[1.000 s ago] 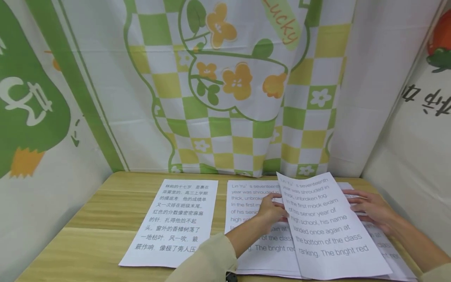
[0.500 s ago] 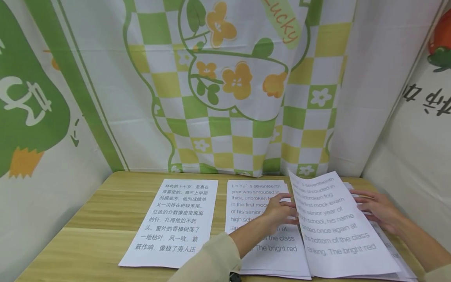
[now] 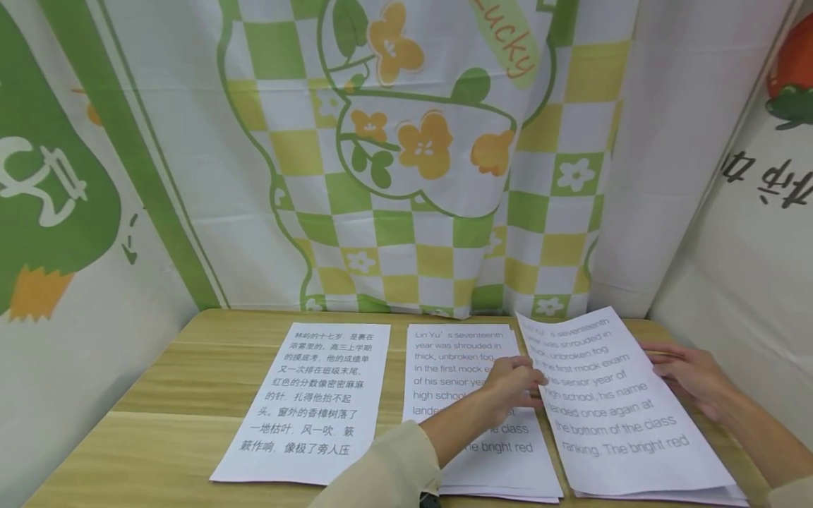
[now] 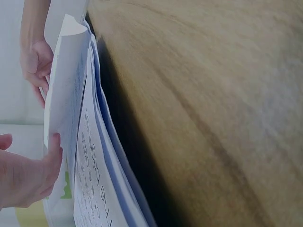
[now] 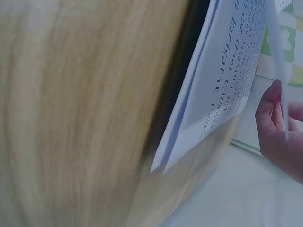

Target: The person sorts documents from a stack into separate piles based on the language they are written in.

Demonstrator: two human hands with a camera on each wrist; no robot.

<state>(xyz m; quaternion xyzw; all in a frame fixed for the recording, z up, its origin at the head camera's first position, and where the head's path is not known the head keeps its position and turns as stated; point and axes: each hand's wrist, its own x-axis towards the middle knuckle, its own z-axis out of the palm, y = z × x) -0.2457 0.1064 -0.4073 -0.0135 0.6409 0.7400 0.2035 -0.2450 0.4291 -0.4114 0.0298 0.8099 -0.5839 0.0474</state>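
A white printed sheet of paper (image 3: 610,416) with English text is held at a slant over the right-hand pile, its top edge curved. My left hand (image 3: 513,384) holds it by its left edge, above the middle pile of paper (image 3: 470,469). The right hand (image 3: 695,381) grips its right edge, fingers partly hidden behind it. In the right wrist view, the right hand (image 5: 279,137) has the sheet's thin edge between thumb and fingers. In the left wrist view, my left hand (image 4: 31,177) meets the sheet (image 4: 66,80) with its fingertips.
A page with Chinese text (image 3: 311,402) lies flat to the left on the wooden table (image 3: 159,423). Behind the table hangs a green and yellow checked curtain (image 3: 406,233). Pale printed cloth (image 3: 749,282) closes off the right side.
Both hands have shifted right, bringing the sheet with them over the right pile. More of the middle pile shows, with a gap of table between the two piles.
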